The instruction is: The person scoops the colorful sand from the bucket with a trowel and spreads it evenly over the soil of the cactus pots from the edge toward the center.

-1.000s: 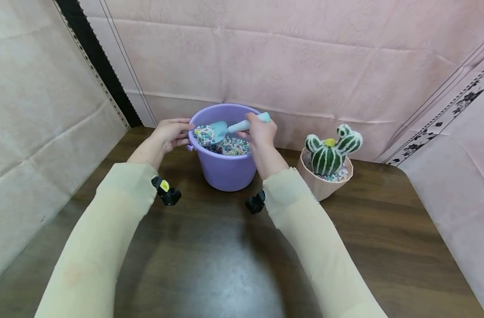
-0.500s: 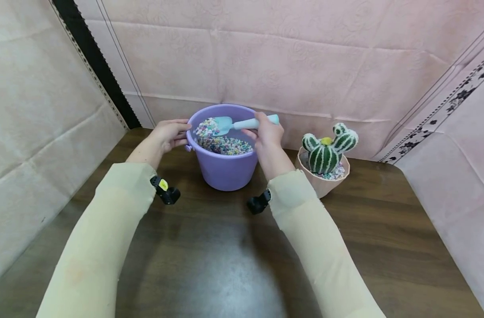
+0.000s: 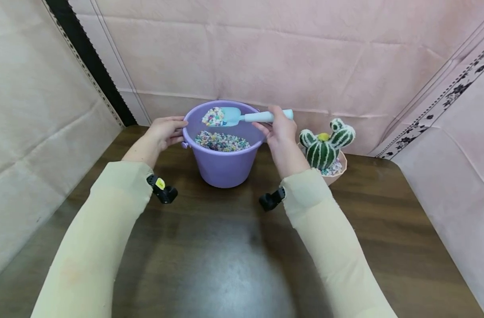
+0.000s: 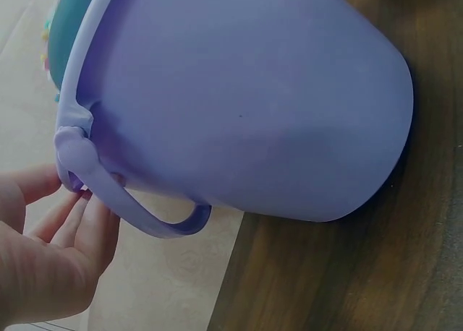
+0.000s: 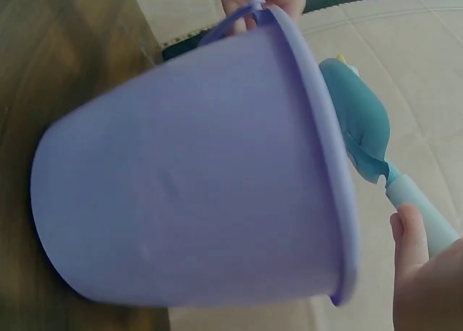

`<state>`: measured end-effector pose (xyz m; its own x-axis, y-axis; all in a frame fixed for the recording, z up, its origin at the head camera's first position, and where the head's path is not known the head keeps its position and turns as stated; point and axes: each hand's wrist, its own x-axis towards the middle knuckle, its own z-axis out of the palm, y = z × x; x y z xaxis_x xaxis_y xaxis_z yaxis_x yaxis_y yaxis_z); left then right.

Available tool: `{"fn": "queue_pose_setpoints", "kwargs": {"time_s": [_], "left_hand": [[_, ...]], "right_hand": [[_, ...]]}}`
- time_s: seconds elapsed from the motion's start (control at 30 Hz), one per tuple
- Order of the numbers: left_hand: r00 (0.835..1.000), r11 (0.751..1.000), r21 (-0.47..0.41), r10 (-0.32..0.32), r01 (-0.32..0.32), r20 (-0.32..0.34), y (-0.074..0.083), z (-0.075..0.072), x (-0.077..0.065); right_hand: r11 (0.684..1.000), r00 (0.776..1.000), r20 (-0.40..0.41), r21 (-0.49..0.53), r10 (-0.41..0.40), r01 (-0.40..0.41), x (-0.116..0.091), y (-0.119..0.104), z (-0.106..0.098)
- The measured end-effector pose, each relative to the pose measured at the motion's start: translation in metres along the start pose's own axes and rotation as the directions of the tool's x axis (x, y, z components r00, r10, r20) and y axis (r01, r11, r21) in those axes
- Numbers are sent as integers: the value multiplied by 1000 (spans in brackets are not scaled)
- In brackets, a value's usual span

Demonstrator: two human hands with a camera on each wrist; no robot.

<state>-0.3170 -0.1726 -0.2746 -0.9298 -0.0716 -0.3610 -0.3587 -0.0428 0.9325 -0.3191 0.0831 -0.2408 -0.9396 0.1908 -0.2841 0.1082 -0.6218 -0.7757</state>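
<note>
A purple bucket (image 3: 226, 170) stands upright on the table with multicoloured pebbles (image 3: 221, 141) inside. At its left rim my left hand (image 3: 162, 134) pinches the edge between thumb and fingers, beside the hinge of the bucket's handle (image 4: 155, 222). My right hand (image 3: 283, 132) grips the pale blue handle of a small garden trowel (image 3: 231, 116). The trowel's blade is level over the bucket's mouth and carries a heap of pebbles (image 3: 213, 117). In the right wrist view the underside of the blade shows just above the rim.
Right of the bucket, behind my right forearm, a knitted cactus (image 3: 321, 152) sits in a light pink pot (image 3: 342, 164) with pebbles around it. Pink cloth (image 3: 285, 66) hangs behind the dark wooden table (image 3: 210, 265).
My right hand has lifted the trowel with its load out of the bucket's pebbles, moving up and to the right. My left hand stays at the rim.
</note>
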Motion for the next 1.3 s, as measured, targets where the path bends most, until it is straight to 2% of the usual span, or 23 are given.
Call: {"fn": "queue_pose_setpoints", "kwargs": {"time_s": [0.3, 0.43, 0.53, 0.63, 0.83, 0.97, 1.07, 1.2, 1.3], "left_hand": [[1000, 1000, 10, 11, -11, -3, 2, 1, -2], [996, 998, 32, 54, -51, -78, 4, 4, -2], [982, 994, -1, 112, -114, -151, 6, 6, -4], [965, 978, -58, 185, -199, -188, 11, 8, -8], [922, 914, -181, 325, -363, -210, 26, 22, -19], [915, 873, -274, 373, -403, -156, 38, 41, -27], [917, 858, -331, 391, -393, -75, 43, 59, -32], [912, 862, -346, 409, -371, 42, 44, 88, -37], [904, 878, -326, 408, -350, 127, 40, 110, -39]], "right_hand": [[1000, 1000, -14, 11, -4, 4, 1, -35, -10], [999, 1000, -20, 37, -11, 12, 2, -51, -17], [996, 999, -35, 90, 12, -9, 2, -64, -23], [991, 998, -56, 131, 41, -33, 3, -77, -29], [972, 992, -92, 226, 81, -58, 6, -108, -43], [957, 990, -106, 284, 89, -56, 5, -130, -57], [945, 988, -124, 325, 90, -46, 3, -145, -70], [937, 984, -151, 348, 90, -32, -1, -164, -90], [932, 979, -181, 361, 92, -21, -3, -176, -105]]}}
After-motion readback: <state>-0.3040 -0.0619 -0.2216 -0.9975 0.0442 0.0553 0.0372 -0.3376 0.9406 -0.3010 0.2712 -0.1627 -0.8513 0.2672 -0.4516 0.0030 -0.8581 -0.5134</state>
